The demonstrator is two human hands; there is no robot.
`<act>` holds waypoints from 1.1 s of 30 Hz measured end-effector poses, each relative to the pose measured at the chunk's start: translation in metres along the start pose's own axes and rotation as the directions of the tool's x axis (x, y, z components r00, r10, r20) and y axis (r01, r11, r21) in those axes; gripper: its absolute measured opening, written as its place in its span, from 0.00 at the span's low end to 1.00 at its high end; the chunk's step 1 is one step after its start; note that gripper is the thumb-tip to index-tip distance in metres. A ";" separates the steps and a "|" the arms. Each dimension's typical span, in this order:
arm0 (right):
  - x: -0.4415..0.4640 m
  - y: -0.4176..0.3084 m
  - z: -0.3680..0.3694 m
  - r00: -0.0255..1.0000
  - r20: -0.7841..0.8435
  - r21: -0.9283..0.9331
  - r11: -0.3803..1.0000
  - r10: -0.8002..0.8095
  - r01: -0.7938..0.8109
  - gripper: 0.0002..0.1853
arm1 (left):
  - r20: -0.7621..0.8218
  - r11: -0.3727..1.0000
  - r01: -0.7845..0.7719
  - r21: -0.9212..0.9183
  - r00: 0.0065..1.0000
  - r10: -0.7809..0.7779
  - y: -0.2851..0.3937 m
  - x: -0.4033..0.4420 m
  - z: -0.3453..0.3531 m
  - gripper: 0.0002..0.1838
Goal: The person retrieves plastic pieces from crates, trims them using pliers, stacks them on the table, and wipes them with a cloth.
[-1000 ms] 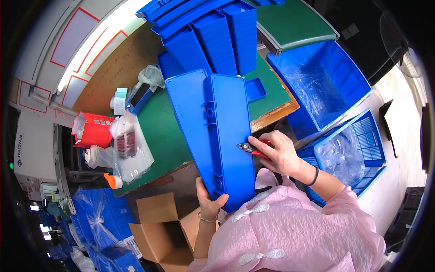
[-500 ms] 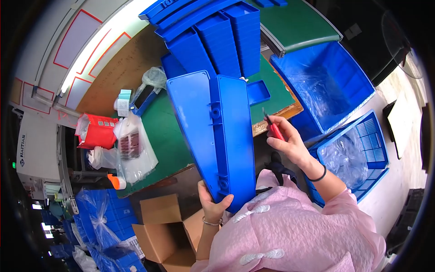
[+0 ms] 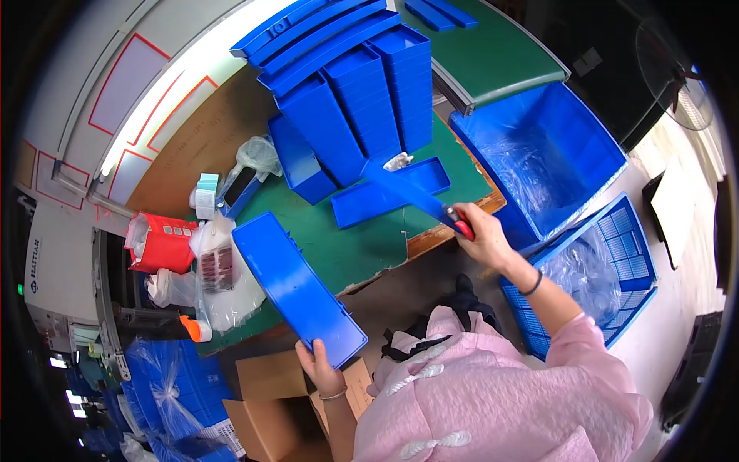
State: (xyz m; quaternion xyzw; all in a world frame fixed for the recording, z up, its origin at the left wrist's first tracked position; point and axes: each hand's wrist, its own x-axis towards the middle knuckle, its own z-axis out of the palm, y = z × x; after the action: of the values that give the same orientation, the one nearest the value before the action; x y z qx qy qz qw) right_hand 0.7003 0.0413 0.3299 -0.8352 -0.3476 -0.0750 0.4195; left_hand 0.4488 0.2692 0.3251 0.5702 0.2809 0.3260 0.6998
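My left hand [image 3: 322, 371] grips the lower end of a flat blue plastic panel [image 3: 296, 285], tilted over the table's front edge. Closed in my right hand [image 3: 490, 240] is a small red-handled cutting tool [image 3: 465, 229], its tip mostly hidden. From the same hand a second blue plastic piece [image 3: 412, 191] reaches toward the stacks, seen nearly edge-on. Beneath that piece a shallow blue tray [image 3: 354, 209] lies on the green table [image 3: 362, 250]. Tall stacks of blue bins [image 3: 369, 100] stand behind it.
To the right are a large blue bin [image 3: 570, 146] with a clear liner and a blue basket [image 3: 643, 246] holding clear plastic. A red bag [image 3: 165, 242], plastic bags and an orange tape dispenser [image 3: 196, 329] sit at left. Below is an open cardboard box [image 3: 258, 420].
The two joined blue pieces are now apart. My left hand has moved left and down with one panel; the other piece is at my right hand, which still holds the cutting tool.
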 end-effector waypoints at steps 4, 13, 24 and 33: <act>0.054 0.038 0.028 0.874 0.296 -0.461 0.744 -0.385 0.484 0.16 | 0.056 0.992 0.085 -0.096 0.995 -0.080 0.005 -0.001 -0.010 0.11; 0.102 0.074 0.098 0.928 0.296 -0.340 0.882 -0.228 0.325 0.21 | 0.113 0.935 0.250 -0.250 0.967 -0.229 0.011 -0.019 0.014 0.12; 0.052 -0.076 0.026 0.802 0.369 0.039 0.870 -0.470 0.492 0.27 | 0.250 0.993 0.098 -0.064 0.965 -0.079 0.009 -0.010 0.038 0.10; 0.047 -0.087 0.025 0.803 0.355 0.028 0.863 -0.480 0.504 0.28 | 0.282 0.996 0.083 -0.045 0.957 -0.067 0.014 -0.013 0.038 0.09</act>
State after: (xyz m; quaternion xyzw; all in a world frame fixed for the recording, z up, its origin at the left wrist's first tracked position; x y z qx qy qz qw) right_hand 0.6752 0.1195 0.3902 -0.7297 -0.6182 -0.0431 0.2888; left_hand 0.4677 0.2373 0.3465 0.5796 0.1910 0.2231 0.7602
